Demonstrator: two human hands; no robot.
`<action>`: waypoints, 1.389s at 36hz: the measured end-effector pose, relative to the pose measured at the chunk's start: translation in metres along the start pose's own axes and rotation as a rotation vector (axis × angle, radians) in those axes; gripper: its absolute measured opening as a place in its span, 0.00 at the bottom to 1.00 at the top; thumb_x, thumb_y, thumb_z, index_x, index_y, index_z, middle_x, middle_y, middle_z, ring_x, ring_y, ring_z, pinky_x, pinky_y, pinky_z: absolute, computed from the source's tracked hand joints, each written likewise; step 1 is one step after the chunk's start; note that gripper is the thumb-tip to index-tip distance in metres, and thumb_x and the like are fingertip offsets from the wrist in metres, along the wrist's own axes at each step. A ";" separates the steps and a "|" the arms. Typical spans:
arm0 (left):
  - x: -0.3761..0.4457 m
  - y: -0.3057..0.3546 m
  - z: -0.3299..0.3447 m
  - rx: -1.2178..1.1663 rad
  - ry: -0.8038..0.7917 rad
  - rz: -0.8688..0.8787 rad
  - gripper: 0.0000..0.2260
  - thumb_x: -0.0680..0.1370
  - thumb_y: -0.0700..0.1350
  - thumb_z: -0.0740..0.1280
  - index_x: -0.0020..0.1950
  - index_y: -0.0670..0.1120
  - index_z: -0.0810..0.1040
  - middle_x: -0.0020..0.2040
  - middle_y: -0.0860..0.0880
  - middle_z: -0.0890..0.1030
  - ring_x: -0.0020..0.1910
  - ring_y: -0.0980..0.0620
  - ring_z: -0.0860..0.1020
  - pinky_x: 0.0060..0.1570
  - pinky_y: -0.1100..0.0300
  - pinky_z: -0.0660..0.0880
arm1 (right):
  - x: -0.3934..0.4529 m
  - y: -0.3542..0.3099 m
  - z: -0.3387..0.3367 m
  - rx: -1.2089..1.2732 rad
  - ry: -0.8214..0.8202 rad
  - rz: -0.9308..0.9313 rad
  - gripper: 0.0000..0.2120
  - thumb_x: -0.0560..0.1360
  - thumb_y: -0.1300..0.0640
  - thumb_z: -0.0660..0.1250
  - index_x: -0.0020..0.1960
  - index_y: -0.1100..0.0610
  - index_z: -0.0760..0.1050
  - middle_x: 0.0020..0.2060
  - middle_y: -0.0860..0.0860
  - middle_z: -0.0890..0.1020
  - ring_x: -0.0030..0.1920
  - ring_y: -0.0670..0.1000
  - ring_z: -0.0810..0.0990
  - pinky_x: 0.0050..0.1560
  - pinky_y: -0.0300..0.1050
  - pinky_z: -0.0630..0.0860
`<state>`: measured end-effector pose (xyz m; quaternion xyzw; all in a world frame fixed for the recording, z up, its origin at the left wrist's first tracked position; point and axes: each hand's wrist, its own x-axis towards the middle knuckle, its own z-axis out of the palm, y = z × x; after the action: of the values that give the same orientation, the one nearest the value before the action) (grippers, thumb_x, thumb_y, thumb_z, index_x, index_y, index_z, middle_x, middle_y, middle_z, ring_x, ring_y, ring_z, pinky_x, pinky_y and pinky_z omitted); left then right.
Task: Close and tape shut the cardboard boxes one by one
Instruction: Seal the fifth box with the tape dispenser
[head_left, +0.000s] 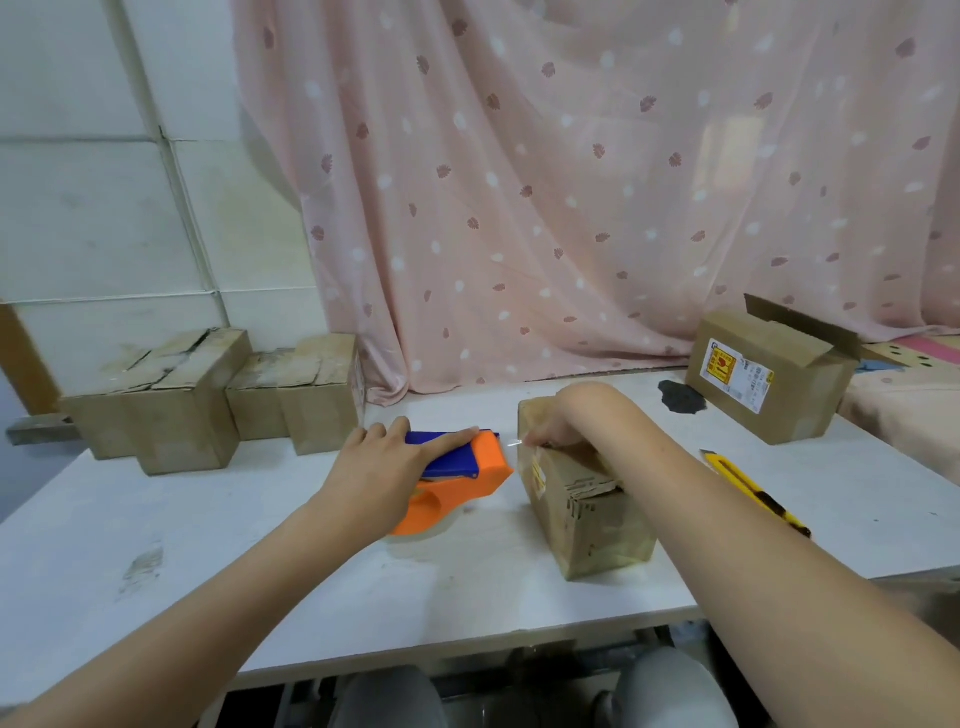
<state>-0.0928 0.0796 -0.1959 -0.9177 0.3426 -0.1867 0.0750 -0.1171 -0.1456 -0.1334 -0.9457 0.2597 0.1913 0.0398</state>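
A small brown cardboard box (582, 499) is seen just right of the middle of the frame, standing on the white worktop (311, 582), its top flaps closed and its near top edge ragged. The left hand (379, 467) is laid over an orange and blue plastic tape dispenser (462, 480) just left of that box; the fingers lie fairly straight along the blue upper part, and the thumb is hidden, so it cannot be told whether the dispenser is clasped or merely pressed. The right hand (558, 421) is placed on the far top edge of the small box, with its fingers curled down at the corner, where a thin strip of clear tape (514, 442) is seen between dispenser and box; the fingertips appear to be pinching or pressing this tape end, though the exact hold is blurred.

In the right part of the frame, near the far edge of the worktop, a larger brown cardboard box with a printed label (769, 376) is seen with one flap raised. A yellow and black utility knife (753, 491) is lying on the worktop between the right forearm and that box, well apart from both. At the left of the frame, two worn cardboard boxes (208, 400) are standing side by side against the pale wall (78, 182). A pink patterned curtain (571, 182) is hung behind the worktop.
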 end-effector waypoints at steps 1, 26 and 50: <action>-0.002 -0.002 0.001 0.000 -0.004 0.001 0.42 0.78 0.44 0.63 0.75 0.71 0.35 0.48 0.49 0.68 0.42 0.47 0.69 0.45 0.55 0.64 | 0.001 -0.001 0.000 -0.002 0.008 0.001 0.28 0.74 0.33 0.65 0.63 0.54 0.72 0.51 0.54 0.73 0.52 0.59 0.75 0.48 0.49 0.72; -0.014 -0.019 -0.007 0.058 -0.115 -0.037 0.40 0.78 0.41 0.59 0.75 0.72 0.38 0.50 0.50 0.65 0.45 0.48 0.66 0.49 0.54 0.64 | 0.009 0.008 -0.001 0.019 0.029 -0.043 0.57 0.56 0.21 0.62 0.77 0.52 0.63 0.65 0.54 0.75 0.61 0.60 0.77 0.54 0.53 0.75; 0.003 -0.010 -0.008 0.128 -0.157 0.083 0.35 0.81 0.44 0.57 0.76 0.72 0.42 0.51 0.49 0.65 0.53 0.46 0.71 0.51 0.55 0.66 | -0.023 0.041 0.042 0.347 0.385 -0.493 0.35 0.76 0.40 0.68 0.75 0.57 0.64 0.74 0.53 0.69 0.68 0.55 0.69 0.69 0.49 0.62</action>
<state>-0.0880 0.0849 -0.1849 -0.9079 0.3606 -0.1326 0.1678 -0.1700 -0.1623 -0.1621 -0.9779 0.0550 -0.0526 0.1950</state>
